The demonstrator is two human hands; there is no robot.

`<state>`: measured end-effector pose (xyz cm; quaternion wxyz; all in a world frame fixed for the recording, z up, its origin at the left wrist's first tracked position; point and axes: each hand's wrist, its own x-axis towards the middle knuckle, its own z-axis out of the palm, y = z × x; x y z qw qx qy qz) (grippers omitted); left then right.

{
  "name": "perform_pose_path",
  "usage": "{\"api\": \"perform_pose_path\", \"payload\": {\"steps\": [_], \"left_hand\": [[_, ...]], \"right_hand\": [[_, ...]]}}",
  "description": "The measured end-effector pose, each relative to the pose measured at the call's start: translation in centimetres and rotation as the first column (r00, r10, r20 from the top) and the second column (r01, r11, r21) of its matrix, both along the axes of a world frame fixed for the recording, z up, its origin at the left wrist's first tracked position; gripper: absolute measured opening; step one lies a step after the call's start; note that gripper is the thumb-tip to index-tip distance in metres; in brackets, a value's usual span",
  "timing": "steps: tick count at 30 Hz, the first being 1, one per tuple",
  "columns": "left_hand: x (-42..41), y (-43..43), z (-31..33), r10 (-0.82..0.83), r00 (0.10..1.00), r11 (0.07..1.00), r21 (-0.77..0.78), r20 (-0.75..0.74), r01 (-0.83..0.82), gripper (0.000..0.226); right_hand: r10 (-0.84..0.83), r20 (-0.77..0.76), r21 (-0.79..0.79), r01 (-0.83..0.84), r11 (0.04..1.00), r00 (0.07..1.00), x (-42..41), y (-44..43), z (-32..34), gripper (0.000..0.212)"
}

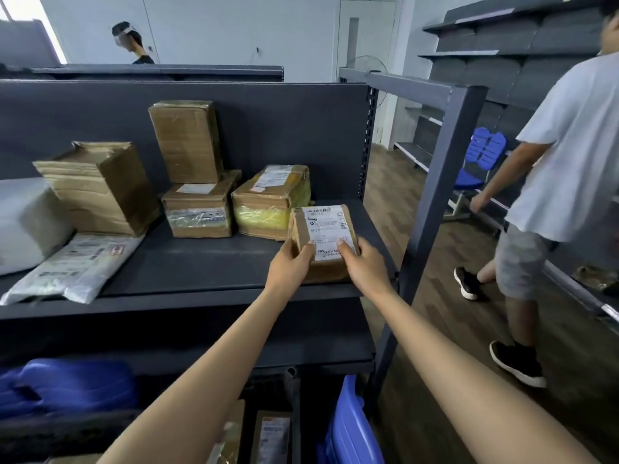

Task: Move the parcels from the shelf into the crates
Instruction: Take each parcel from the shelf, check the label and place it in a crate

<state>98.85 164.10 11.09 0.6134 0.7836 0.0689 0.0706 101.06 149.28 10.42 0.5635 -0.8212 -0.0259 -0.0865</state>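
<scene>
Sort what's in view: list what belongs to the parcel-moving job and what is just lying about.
Belongs to the job:
- small brown cardboard box with white label, gripped by left hand and right hand
- tall upright cardboard box
- yellow-taped cardboard box
- flat grey plastic mailer
- dark grey metal shelf

Lying about:
- blue plastic chair
- standing fan

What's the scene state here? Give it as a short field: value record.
hands: left hand and right hand both grip the small labelled box
box position: front right of the shelf
other parcels on shelf: tall upright box on top of a taped box, yellow-taped box, large worn box, flat grey mailer
below shelf: blue crates, contents unclear
bystander: person in white shirt at right
</scene>
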Motion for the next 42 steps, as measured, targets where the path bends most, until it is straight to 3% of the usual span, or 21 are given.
{"api": "perform_pose_path", "payload": {"steps": [9,15,22,29,42], "left_hand": [[-9.8,4.9,1.1,-0.009,0.954,0.995,-0.096,0.300,0.039,0.034],[-16.1,9.7,1.6,0.000,0.915,0.987,-0.149,0.403,0.066,0.024],[-22.0,16.6,0.8,-0.024,0.912,0.983,-0.155,0.409,0.096,0.023],[-25.5,22.6,-0.4,-0.073,0.920,0.976,-0.161,0.384,0.145,0.041],[-29.0,26.3,-1.4,-0.022,0.929,0.986,-0.143,0.369,0.080,0.045]], "right_hand": [[0.112,0.167,0.188,-0.143,0.972,0.979,-9.7,4.8,1.4,0.035],[0.157,0.162,0.361,-0.207,0.909,0.974,-15.3,8.8,1.1,0.035],[0.142,0.148,0.429,-0.193,0.883,0.979,-21.2,15.9,-0.5,0.030],[0.101,0.153,0.412,-0.157,0.898,0.983,-25.6,21.7,-0.9,0.037],[0.187,0.150,0.351,-0.229,0.908,0.971,-27.9,24.3,-1.2,0.042]]}}
